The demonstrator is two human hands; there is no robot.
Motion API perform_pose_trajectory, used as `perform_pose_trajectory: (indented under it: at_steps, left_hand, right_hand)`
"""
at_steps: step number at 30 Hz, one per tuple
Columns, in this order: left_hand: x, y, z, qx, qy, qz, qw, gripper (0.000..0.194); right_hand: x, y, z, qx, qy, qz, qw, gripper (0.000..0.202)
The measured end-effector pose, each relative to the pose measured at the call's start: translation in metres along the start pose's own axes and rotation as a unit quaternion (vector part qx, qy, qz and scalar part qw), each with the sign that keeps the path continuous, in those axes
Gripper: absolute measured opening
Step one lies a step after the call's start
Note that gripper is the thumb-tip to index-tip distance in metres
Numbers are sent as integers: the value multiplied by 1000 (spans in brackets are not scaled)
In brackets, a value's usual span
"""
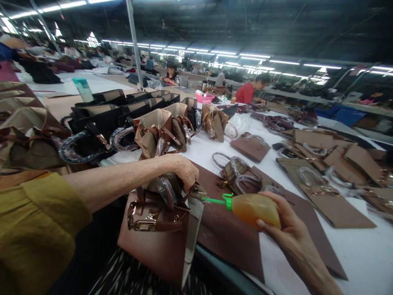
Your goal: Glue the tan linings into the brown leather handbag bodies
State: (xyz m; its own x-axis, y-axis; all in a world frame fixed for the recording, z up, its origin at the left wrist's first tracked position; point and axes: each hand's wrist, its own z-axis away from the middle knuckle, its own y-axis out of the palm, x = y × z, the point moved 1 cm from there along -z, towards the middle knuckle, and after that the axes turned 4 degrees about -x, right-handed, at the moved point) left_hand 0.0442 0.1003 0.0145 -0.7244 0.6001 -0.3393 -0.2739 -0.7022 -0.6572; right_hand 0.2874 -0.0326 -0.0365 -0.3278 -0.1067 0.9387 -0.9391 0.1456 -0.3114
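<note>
My right hand (285, 221) is wrapped round a squeeze bottle (253, 209) of amber liquid with a green nozzle. The bottle lies nearly level, its nozzle tip pointing left, close to the edge of a brown handbag (156, 246). That bag leans at the table's near edge, with gold buckles and a strap on its front. My left hand (186, 172) reaches over the bag, fingers bent down and closed on its upper edge near the nozzle. Part of the left fingers is hidden. A plastic-wrapped handle (166, 192) stands beside the left wrist.
Black handbags (95, 119) and brown handbags (153, 123) stand in rows behind. Flat brown panels (230, 241) lie under the bottle. Bag pieces (328, 196) with wrapped handles are spread to the right. A teal-lidded bottle (82, 90) stands back left. A person in red (245, 94) works across the table.
</note>
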Motion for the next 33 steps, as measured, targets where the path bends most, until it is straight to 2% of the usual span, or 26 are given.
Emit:
perform_pose_trajectory:
  at_steps: [6,12,18,24,33]
  left_hand:
    - [6,4,-3,-11,7,14,1000,24]
    - [10,7,-5,-20,-3,23,1000,26]
    - [9,8,-5,-21,-12,18,1000,31]
    - [10,9,-7,-14,-13,13,1000,31]
    - [10,8,-6,-13,7,20,1000,34]
  right_hand:
    - [0,0,3,20,12,17,1000,47]
    - [6,2,1,4,11,10,1000,49]
    - [-4,2,3,6,8,41,999,52]
    - [-6,3,3,-15,36,-32,999,47]
    - [-5,7,7,9,42,-23,999,48]
